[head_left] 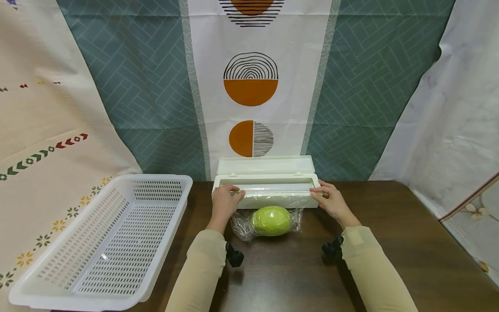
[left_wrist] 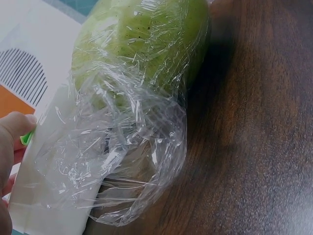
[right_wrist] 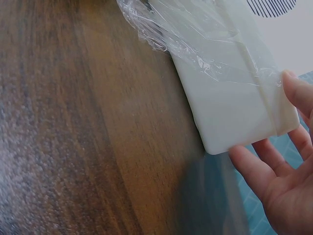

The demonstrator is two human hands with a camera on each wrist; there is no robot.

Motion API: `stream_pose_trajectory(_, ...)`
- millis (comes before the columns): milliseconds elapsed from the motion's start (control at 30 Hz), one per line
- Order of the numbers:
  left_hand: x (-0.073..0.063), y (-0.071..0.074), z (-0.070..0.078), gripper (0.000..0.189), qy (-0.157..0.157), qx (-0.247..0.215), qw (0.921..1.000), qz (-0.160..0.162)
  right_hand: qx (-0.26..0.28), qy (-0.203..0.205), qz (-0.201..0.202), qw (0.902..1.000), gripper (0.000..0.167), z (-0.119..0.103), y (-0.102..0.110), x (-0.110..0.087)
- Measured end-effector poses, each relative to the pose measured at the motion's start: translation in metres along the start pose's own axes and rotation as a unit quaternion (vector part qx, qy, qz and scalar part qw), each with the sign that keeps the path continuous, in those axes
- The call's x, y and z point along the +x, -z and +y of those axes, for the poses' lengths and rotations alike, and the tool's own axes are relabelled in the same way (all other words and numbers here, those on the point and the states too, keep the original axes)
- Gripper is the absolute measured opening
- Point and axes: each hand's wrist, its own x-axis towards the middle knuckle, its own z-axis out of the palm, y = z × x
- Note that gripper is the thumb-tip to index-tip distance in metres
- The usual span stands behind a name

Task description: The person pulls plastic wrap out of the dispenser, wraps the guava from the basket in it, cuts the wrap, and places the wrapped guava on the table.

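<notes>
A white cling film dispenser box [head_left: 273, 200] stands on the table with its lid [head_left: 265, 165] raised and a roll of film [head_left: 277, 187] inside. In front of it lies a green melon-like fruit [head_left: 271, 221], wrapped in clear film [left_wrist: 142, 132] that bunches at both ends. My left hand [head_left: 225, 203] pinches a small green slider [left_wrist: 26, 137] on the box's front edge, near its left end; part of the slider is hidden by the fingers. My right hand [head_left: 330, 200] grips the box's right end, its fingers [right_wrist: 252, 169] around the corner.
A large white slotted plastic basket [head_left: 128, 242] stands on the left. Patterned cloth [head_left: 156, 86] hangs behind the dark wooden table [head_left: 288, 277]. Pale cloth [head_left: 460, 130] hangs at the right.
</notes>
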Motion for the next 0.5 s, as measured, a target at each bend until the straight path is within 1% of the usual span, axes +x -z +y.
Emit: stream_pose_trajectory(500, -0.0016, 0.0011, 0.0006, 0.025, 0.01, -0.007, 0.9999, 0.001, -0.001, -0.001, 0.0, 1.0, 0.042, -0.0005, -0.0004, -0.0006)
